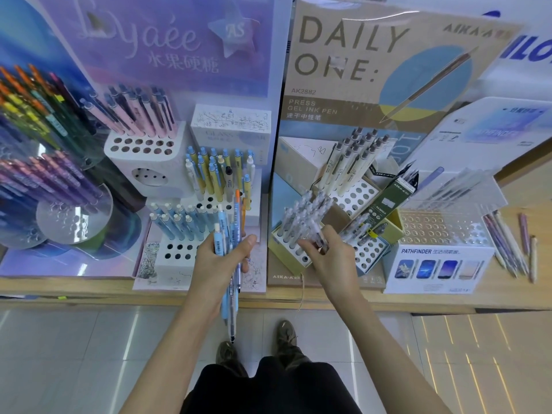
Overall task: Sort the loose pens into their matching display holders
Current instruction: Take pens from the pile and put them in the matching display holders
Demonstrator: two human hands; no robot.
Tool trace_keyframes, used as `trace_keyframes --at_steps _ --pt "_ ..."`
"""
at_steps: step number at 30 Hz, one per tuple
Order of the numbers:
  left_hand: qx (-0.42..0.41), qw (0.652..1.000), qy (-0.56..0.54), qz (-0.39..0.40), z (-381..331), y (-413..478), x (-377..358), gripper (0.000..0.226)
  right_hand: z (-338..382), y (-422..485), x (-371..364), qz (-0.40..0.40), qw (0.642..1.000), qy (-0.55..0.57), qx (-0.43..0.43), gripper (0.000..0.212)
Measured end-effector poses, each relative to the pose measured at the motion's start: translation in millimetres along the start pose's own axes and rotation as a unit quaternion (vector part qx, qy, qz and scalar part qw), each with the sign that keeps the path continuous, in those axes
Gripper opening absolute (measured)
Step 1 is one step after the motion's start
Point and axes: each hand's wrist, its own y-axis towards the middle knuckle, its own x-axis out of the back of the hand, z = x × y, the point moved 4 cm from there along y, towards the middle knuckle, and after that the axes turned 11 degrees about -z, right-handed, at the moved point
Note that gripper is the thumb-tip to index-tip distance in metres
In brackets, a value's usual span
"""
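My left hand (222,258) grips a bundle of loose pens (230,234), mostly light blue with one orange, their tips hanging down past the shelf edge. It hovers in front of the white holder of blue pens (176,249). My right hand (321,249) pinches a clear transparent pen (316,231) over the perforated holder of clear pens (291,249) in the Daily One display. Behind it stands a group of cream pens (352,156) in their own holder.
Pink pens (137,112) stand in a white block at back left, beside round acrylic stands of coloured pens (44,174). A clear acrylic rack (442,225) sits on the Pathfinder box. More loose pens (507,243) lie on the wooden shelf at right.
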Motion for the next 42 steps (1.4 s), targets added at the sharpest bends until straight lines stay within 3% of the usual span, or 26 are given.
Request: trace_keyframes --at_steps 4,12,16,20,25,42 --pt "-0.002 1.0 -0.003 0.004 -1.2 1.3 0.5 0.015 2.4 -3.0 -5.1 -0.018 0.996 -0.044 0.072 0.044" --pt "0.0 1.0 -0.004 0.007 1.9 1.7 -2.2 0.017 -2.0 -5.5 -2.9 0.04 0.995 0.071 -0.059 0.029" --pt "0.005 1.0 -0.008 0.01 0.0 1.3 -5.1 0.035 -12.3 -18.7 10.3 0.006 0.985 0.151 -0.078 0.032" --pt "0.0 1.0 -0.002 0.011 -2.7 1.1 -9.3 0.044 -10.8 -7.1 19.9 -0.029 0.974 0.203 -0.102 0.017" --pt "0.0 1.0 -0.002 0.005 -0.9 -0.1 -14.0 0.039 -12.7 6.3 34.2 -0.084 0.985 0.142 -0.044 0.01" --pt "0.008 0.999 -0.015 -0.04 1.4 -2.2 -7.9 0.033 -13.7 3.4 9.7 0.056 0.998 0.006 0.023 0.02"
